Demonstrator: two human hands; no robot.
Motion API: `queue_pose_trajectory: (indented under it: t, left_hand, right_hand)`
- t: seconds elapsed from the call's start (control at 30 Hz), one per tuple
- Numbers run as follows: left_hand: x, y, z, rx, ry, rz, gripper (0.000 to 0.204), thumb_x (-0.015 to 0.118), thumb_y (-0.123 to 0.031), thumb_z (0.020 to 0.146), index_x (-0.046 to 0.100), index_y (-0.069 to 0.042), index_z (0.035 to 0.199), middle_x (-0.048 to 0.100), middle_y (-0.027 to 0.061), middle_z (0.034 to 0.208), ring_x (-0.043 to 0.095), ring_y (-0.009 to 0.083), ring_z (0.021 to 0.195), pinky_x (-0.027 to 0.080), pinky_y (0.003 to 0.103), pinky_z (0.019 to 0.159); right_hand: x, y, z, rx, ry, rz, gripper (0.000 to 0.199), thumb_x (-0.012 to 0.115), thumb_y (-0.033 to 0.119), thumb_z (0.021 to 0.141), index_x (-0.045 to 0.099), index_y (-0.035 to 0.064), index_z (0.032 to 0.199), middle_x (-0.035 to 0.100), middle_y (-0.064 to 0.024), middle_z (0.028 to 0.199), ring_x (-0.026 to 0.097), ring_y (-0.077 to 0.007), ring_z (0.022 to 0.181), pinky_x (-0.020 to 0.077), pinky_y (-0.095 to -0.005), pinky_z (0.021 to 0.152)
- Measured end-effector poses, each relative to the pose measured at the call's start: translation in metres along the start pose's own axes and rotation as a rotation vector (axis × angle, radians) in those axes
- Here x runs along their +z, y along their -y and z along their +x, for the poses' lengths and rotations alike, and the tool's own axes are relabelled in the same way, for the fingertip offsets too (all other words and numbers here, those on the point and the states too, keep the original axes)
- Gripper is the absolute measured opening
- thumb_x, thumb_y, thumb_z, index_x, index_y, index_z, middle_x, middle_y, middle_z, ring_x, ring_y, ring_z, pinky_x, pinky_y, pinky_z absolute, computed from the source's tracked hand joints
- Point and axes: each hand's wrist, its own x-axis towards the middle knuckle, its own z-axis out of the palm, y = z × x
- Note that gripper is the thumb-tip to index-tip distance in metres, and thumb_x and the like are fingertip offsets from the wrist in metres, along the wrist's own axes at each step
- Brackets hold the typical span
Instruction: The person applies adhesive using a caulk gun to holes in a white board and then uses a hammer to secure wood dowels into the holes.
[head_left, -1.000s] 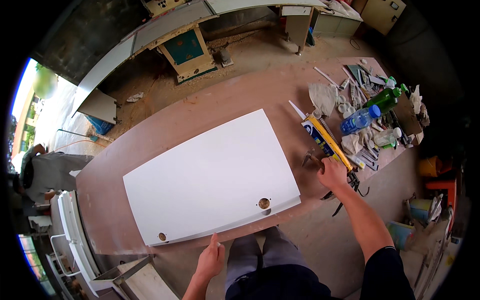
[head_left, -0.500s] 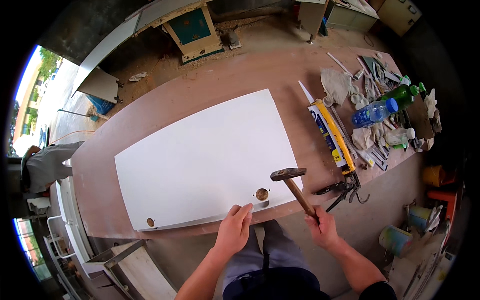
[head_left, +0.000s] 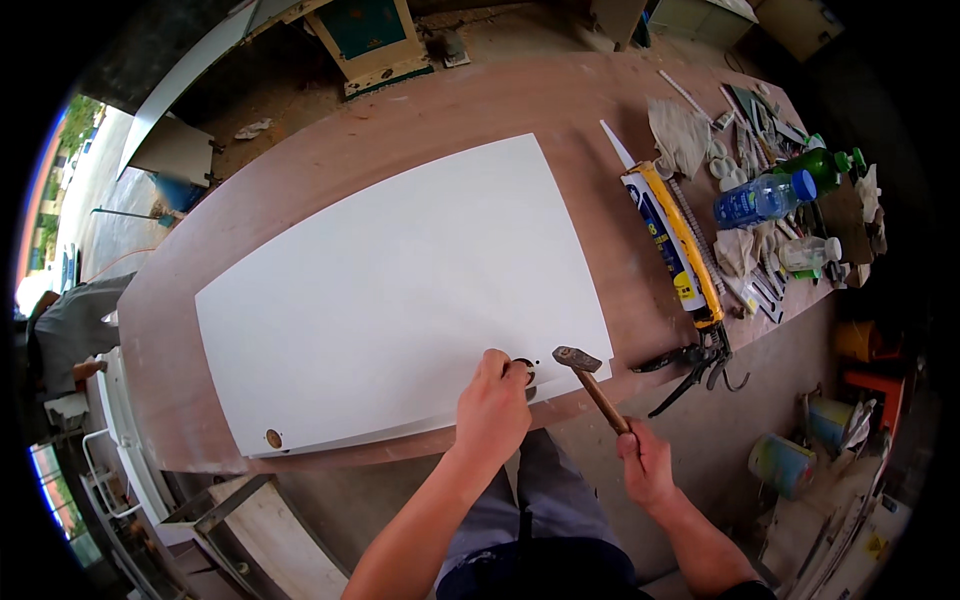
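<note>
Clamped on a hammer's (head_left: 590,383) wooden handle, the right hand (head_left: 645,462) poises its head beside the hole at the white panel's (head_left: 400,290) lower-centre edge; the left hand (head_left: 492,408), fingers curled, steadies a fitting there. Right of frame: a yellow-and-blue sealant cartridge (head_left: 670,238) and a blue-capped bottle (head_left: 760,198).

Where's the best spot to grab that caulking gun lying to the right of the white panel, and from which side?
Probably at the rear handle and trigger end of the caulking gun, the end nearest the table's front edge. It lies flat and lengthwise, nozzle pointing away, dark handle sticking out toward the person. Come from the near side, beside the right hand; bottles and rags crowd its far-right flank, and the white panel lies on its left.
</note>
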Motion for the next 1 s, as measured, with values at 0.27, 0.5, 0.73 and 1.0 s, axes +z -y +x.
queue_pose_trajectory:
  t: [0.27,0.5,0.73,1.0]
  left_hand:
    - [0.01,-0.001,0.005,0.047,-0.094,0.133,0.004,0.066,-0.004,0.079,0.066,-0.004,0.083,0.053,0.0061,0.089,0.058,0.0246,0.081,0.049,0.037,0.062]
    - [0.011,-0.003,0.005,0.053,-0.122,0.109,0.005,0.066,-0.005,0.078,0.067,-0.004,0.084,0.054,0.0054,0.087,0.057,0.0249,0.082,0.049,0.038,0.063]
    - [0.009,0.0,0.002,0.069,-0.113,0.092,0.004,0.067,-0.005,0.078,0.066,-0.005,0.083,0.053,0.0054,0.088,0.057,0.0249,0.081,0.048,0.037,0.064]
    - [0.014,0.001,0.004,0.062,-0.126,0.102,0.004,0.067,-0.005,0.078,0.065,-0.005,0.082,0.053,0.0048,0.088,0.057,0.0238,0.082,0.048,0.036,0.063]
  right_hand:
    - [0.012,-0.004,0.004,-0.064,-0.039,-0.093,0.018,0.052,0.016,0.096,0.06,0.0021,0.106,0.061,-0.0201,0.079,0.06,-0.0408,0.066,0.048,-0.0409,0.059]
    - [0.017,-0.007,0.005,-0.148,-0.09,-0.138,0.017,0.053,0.015,0.095,0.06,0.0034,0.104,0.061,-0.0194,0.078,0.06,-0.04,0.064,0.0477,-0.0409,0.056]
    - [0.007,0.007,-0.002,-0.203,-0.149,-0.078,0.017,0.052,0.014,0.095,0.06,0.0036,0.104,0.061,-0.0185,0.077,0.06,-0.0396,0.065,0.0472,-0.0416,0.056]
    - [0.008,0.014,0.008,-0.185,-0.107,-0.205,0.018,0.052,0.014,0.094,0.06,0.0036,0.106,0.061,-0.0175,0.077,0.059,-0.0389,0.064,0.0475,-0.0411,0.056]
